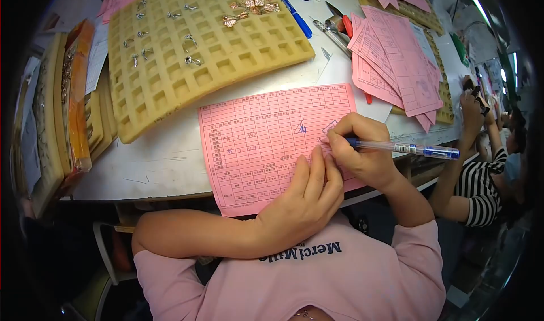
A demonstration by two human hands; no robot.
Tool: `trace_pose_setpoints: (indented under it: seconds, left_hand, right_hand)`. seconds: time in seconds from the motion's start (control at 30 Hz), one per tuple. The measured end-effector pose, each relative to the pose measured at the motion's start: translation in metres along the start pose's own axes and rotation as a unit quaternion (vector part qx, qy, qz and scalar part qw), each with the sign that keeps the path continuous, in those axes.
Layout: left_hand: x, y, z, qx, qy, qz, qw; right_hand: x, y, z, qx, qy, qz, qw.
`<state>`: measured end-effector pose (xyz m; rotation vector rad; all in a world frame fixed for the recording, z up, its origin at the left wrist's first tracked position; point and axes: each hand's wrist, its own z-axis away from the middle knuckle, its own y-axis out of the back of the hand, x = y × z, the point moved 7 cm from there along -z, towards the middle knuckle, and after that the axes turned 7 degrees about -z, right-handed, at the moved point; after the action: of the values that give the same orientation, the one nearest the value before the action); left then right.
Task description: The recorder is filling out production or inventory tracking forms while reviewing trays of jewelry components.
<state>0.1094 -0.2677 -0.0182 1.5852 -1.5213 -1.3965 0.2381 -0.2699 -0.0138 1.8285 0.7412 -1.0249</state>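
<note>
A pink printed form (263,146) lies on the worktop before me, with blue handwriting and a sketched mark on it. My right hand (361,148) grips a clear-barrelled ballpoint pen (408,147) with a blue end. The pen's tip is hidden behind the fingers, low at the form's right side. My left hand (312,189) rests on the form's lower right, its fingers spread slightly and pointing up toward the right hand. Nothing is held in it.
A yellow pitted tray (170,87) bears several silver-coloured rings (193,60) and rose-gold-coloured pieces (255,4). A blue pen (293,12), tweezers (331,34) and stacked pink forms (395,61) lie beyond. Trays stand on edge at left (59,108). A co-worker's arm (454,163) is at right.
</note>
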Motion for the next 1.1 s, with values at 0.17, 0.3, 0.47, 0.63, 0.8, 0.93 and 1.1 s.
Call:
trace_pose_setpoints:
  seconds: [0.17,0.3,0.47,0.63,0.8,0.93,1.1]
  left_hand:
    - [0.0014,-0.0036,-0.0003,0.012,0.003,-0.001,1.0]
    - [0.0011,-0.0041,-0.0011,0.011,0.002,-0.001,1.0]
    - [0.0018,-0.0053,-0.0018,0.009,0.0,-0.007,1.0]
    - [0.002,-0.0056,-0.0016,0.012,0.003,-0.006,1.0]
    - [0.0002,-0.0036,-0.0022,0.003,0.012,0.007,1.0]
    - [0.0008,-0.0041,-0.002,0.001,0.013,0.007,1.0]
    - [0.0016,-0.0047,-0.0016,0.009,0.015,-0.002,1.0]
  right_hand:
    - [-0.0003,0.0014,-0.0006,0.019,-0.007,-0.007,1.0]
    - [0.0053,0.0044,0.0025,0.031,-0.051,-0.064,0.996]
    - [0.0016,0.0054,0.0032,0.038,-0.019,-0.006,0.999]
    - [-0.002,0.0029,0.0015,0.023,-0.005,0.002,1.0]
    - [-0.0017,0.0031,0.002,0.024,0.0,0.015,1.0]
    - [-0.0017,0.0028,0.002,0.025,0.004,0.009,1.0]
    - [-0.0013,0.0025,0.0025,0.03,0.003,0.012,0.999]
